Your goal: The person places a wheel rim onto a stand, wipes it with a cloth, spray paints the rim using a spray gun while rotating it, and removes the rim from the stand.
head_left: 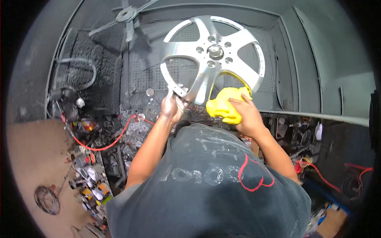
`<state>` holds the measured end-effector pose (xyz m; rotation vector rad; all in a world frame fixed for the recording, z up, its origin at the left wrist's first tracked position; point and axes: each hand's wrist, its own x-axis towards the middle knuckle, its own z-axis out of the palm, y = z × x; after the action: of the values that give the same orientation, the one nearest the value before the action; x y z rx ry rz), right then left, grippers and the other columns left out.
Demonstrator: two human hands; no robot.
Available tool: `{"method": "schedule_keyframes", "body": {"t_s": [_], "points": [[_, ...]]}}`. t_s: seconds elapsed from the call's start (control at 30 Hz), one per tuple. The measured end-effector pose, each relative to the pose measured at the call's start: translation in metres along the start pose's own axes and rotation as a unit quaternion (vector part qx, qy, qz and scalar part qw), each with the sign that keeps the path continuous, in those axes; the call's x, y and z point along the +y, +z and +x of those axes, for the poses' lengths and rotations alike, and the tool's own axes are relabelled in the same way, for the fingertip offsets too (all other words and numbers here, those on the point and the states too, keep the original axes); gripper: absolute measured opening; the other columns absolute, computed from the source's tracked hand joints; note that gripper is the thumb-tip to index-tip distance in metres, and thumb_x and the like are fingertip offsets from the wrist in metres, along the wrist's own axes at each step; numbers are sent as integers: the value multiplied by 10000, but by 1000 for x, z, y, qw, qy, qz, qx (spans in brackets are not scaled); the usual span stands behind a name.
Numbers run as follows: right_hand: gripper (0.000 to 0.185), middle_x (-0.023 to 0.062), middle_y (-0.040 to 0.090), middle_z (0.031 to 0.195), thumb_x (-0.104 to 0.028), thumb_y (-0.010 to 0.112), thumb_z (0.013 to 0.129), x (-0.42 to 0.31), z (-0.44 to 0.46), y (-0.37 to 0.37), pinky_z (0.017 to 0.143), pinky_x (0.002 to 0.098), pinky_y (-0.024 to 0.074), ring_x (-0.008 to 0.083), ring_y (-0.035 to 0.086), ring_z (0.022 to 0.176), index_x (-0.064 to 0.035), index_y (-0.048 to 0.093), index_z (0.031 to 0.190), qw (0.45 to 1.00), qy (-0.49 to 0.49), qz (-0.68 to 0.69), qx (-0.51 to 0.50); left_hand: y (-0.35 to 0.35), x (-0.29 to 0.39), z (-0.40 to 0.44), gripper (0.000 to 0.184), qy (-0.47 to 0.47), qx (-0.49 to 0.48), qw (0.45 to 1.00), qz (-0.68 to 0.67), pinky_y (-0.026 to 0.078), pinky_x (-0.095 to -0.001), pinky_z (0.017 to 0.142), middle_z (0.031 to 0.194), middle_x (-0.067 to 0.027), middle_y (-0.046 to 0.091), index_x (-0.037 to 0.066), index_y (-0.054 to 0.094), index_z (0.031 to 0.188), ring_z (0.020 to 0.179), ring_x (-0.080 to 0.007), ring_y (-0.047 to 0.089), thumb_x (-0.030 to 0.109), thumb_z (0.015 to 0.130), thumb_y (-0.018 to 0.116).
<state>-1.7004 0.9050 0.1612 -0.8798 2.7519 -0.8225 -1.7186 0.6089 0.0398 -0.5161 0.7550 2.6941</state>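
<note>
A silver alloy wheel [242, 39] with wide spokes and round bolt holes is held up in front of me. My left hand [173, 106] grips its lower left rim, with the fingers partly hidden behind the edge. In my right hand [249, 116] is a bunched yellow cloth [224, 105], which lies against the lower right part of the wheel, at an opening between two spokes. Yellow also shows along the edges of that opening.
A grey star-shaped stand [127, 15] is at the upper left. A red hose [104, 148] curves across the lower left, near cans and bottles [92, 174]. Coiled cable [47, 200] lies on the floor. Grey booth walls [333, 51] rise at the right.
</note>
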Motion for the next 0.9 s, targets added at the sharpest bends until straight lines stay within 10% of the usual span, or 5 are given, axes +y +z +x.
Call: {"method": "schedule_keyframes", "body": {"t_s": [0.13, 0.27, 0.37, 0.67, 0.9], "points": [[413, 160, 697, 1137, 61, 503, 819, 18, -45, -4, 964, 298, 471, 239, 667, 1070, 54, 604, 1219, 905, 183, 264, 279, 9, -20, -18, 485, 12, -16, 999, -31, 462, -494, 1060, 1320, -177, 547, 37, 455, 1294, 1251, -338, 540, 447, 1060, 348], [322, 91, 663, 1174, 3, 527, 934, 46, -90, 20, 955, 297, 475, 175, 635, 1078, 46, 595, 1246, 793, 278, 343, 419, 20, -36, -31, 510, -26, -41, 999, 10, 421, -499, 1083, 1394, -156, 506, 64, 431, 1360, 1308, -333, 492, 465, 1056, 346], [322, 86, 657, 1200, -12, 543, 955, 60, -110, 42, 956, 309, 481, 177, 634, 1085, 24, 585, 1273, 660, 333, 496, 456, 26, -42, -40, 520, -62, -67, 993, 70, 404, -502, 1088, 1441, -115, 471, 99, 411, 1404, 1332, -324, 469, 477, 1051, 353], [346, 106, 680, 1165, -81, 652, 925, 63, -83, 56, 887, 353, 549, 211, 676, 1028, 25, 596, 1249, 483, 320, 676, 455, 18, -53, -40, 566, -150, -123, 971, 141, 452, -507, 1034, 1491, -78, 428, 116, 318, 1499, 1303, -389, 483, 467, 1056, 336], [354, 70, 685, 1128, -76, 700, 890, 45, -37, 67, 901, 331, 533, 184, 666, 1035, -8, 610, 1226, 507, 268, 720, 391, 25, -56, -41, 636, -169, -124, 959, 192, 463, -520, 1010, 1500, -122, 408, 134, 259, 1532, 1262, -401, 517, 529, 1038, 326]]}}
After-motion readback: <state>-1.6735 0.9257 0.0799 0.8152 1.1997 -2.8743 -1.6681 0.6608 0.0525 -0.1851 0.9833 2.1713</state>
